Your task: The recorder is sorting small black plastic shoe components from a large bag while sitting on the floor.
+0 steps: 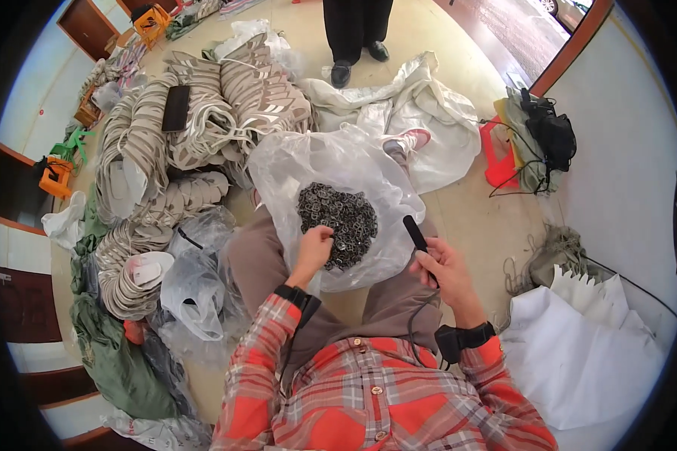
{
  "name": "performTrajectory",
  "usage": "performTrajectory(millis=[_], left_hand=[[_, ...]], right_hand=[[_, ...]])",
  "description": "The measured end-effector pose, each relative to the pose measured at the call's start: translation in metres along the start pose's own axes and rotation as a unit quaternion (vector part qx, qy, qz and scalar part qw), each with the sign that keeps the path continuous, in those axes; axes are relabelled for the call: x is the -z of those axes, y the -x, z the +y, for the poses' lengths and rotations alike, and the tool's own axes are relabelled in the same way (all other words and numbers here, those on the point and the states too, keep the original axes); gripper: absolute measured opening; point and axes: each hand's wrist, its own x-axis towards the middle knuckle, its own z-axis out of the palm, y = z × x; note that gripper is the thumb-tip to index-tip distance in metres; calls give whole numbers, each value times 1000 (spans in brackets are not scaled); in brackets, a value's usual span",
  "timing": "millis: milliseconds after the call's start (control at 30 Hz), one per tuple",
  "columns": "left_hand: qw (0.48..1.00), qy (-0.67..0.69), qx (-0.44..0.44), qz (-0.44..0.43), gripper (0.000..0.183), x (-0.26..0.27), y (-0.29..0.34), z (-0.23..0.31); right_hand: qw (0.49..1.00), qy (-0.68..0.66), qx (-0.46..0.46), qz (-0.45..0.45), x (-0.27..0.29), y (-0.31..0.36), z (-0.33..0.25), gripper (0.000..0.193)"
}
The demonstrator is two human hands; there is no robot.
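No lettering can be read. Dark marks on the pale plastic bag (152, 431) at seven o'clock and a small light patch (4, 276) on the dark red panel (30, 301) at nine o'clock are illegible.

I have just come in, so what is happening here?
The person's left hand is at a pile of small dark pieces inside a translucent plastic bag; whether it grips one is unclear. The right hand holds a black stick-shaped object. Bundles of beige pieces lie to the left.
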Motion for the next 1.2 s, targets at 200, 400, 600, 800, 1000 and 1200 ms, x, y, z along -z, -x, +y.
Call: performTrajectory(millis=[200,400,600,800,1000,1200], left_hand=[[945,-261,-189,-52,31,-44,-5,14],[984,-135,-119,-2,14,-36,-13,9],[919,343,182,-61,12,12,-1,31],[860,473,179,-66,12,44,18,47],[838,517,142,-105,11,79,64,95],[846,513,103,-103,11,96,101,119]], right_hand=[[998,9,-58,6,-12,-5,6,24],[998,28,-59,-21,-23,-3,1,27],[996,73,-14,-41,-35,-9,10,31],[991,111,-4,-70,-54,-16,15,30],[989,98,93,-64,-75,-9,7,28],[980,150,110,-73,-88,2,-10,35]])
